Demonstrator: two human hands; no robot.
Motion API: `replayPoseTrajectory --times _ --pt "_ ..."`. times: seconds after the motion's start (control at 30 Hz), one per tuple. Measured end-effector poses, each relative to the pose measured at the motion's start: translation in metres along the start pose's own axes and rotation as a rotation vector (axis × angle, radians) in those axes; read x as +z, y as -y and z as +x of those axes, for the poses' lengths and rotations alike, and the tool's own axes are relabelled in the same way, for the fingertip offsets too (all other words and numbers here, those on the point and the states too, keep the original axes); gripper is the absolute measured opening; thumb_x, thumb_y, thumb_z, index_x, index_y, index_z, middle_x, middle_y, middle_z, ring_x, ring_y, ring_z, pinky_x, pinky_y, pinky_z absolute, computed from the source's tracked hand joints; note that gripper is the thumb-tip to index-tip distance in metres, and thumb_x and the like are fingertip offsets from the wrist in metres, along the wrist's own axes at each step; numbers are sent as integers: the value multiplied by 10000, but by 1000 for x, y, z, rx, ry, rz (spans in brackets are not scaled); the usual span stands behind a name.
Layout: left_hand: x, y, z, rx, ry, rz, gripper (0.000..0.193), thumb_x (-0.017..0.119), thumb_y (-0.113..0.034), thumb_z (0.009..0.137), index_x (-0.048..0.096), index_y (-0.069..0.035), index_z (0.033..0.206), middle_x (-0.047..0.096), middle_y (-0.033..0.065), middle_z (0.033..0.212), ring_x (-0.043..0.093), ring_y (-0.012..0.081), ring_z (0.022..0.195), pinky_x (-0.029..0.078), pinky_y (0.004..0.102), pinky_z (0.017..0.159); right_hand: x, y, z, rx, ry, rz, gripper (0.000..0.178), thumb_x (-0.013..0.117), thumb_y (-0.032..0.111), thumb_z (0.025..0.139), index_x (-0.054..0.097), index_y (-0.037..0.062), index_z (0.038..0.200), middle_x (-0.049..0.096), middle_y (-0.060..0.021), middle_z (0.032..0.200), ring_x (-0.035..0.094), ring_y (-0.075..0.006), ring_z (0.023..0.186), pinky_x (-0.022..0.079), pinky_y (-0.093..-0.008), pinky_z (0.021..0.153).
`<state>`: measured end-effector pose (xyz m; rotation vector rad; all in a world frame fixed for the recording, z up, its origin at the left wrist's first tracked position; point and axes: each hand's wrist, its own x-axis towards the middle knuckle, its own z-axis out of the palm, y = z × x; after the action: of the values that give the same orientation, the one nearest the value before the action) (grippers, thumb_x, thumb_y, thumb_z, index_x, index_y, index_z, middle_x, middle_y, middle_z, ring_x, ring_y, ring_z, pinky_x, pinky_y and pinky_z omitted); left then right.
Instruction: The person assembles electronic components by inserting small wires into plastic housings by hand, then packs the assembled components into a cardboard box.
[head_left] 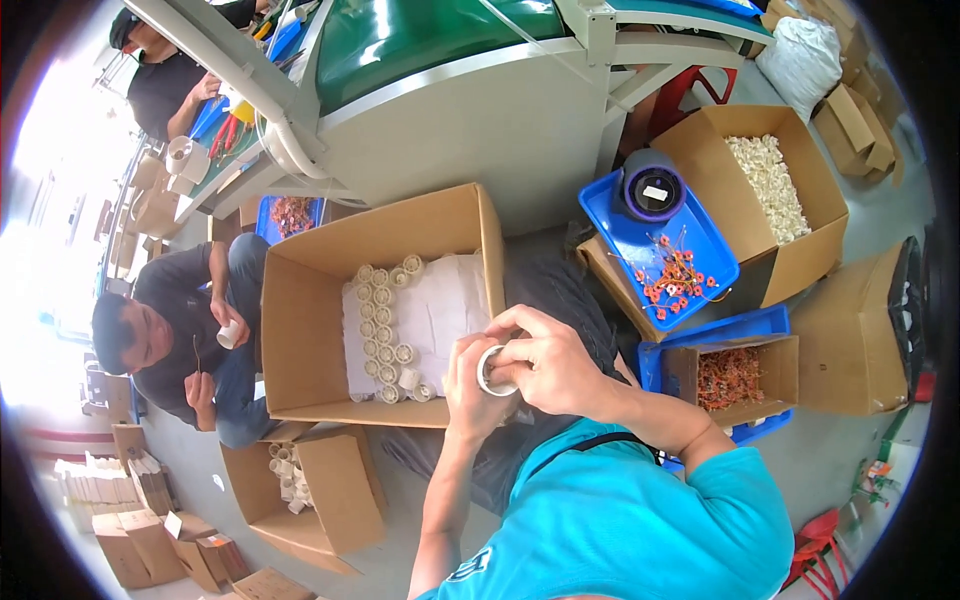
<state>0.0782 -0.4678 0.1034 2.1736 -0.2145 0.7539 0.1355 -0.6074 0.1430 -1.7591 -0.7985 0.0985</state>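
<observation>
At far left, a seated co-worker (175, 340) holds a small white piece (229, 334) in one hand. Below and to the right of that person, an open lower carton (345, 490) contains loose white cylinders (290, 478). Next, a large carton (380, 230) stands open on its white liner (445, 300); finished cups (378, 315), so judged by their orderly rows, occupy its left side, and the liner's right portion is bare.

At centre, near that carton's right-hand edge, the left hand (466, 385) is clamped around the outside of a white cup (490, 380), its round mouth turned up toward the wearer. The cup is held in the air between both hands. The right hand (548, 365) has its fingers at and partly inside the mouth; whether they pinch anything there cannot be told.

Assessment: the step in hand appears to be fitting or adjusting something within the cup. The next move calls for a steady left grip, light pressure from the right fingers, and those fingers clear of the rim before the cup is shifted.

Further right, a blue tray (620, 240) carries a dark round spool (653, 187) and orange-red wired parts (675, 275). Last noted: a small carton (680, 375) of similar wired parts and, above it, a tall carton (690, 150) of white pieces (768, 185)
</observation>
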Motion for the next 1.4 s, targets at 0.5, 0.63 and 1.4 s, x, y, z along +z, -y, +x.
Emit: replayPoseTrajectory --times 0.5,0.63,1.4 --pt "15 19 45 -257 107 69 599 842 -52 655 532 -50 1168 652 131 1052 664 281 955 542 361 796 -50 -40 18 -61 -146 55 319 795 68 748 714 60 1057 647 -123 1104 629 -261 1017 542 -348 792" --pt "1 53 121 -180 -15 -3 593 856 -83 682 538 -27 1180 645 87 1052 635 201 931 507 332 865 -114 -81 25 94 -576 -103 343 726 103 825 652 28 1151 662 -149 966 656 -324 813 535 -393 733" --pt "0 229 435 -87 -483 526 731 837 -251 745 501 89 1299 634 262 1169 631 383 1063 490 416 939 -177 -185 -41 549 -698 -265 672 662 73 859 372 67 1464 631 -116 758 621 -216 676 485 -345 628"
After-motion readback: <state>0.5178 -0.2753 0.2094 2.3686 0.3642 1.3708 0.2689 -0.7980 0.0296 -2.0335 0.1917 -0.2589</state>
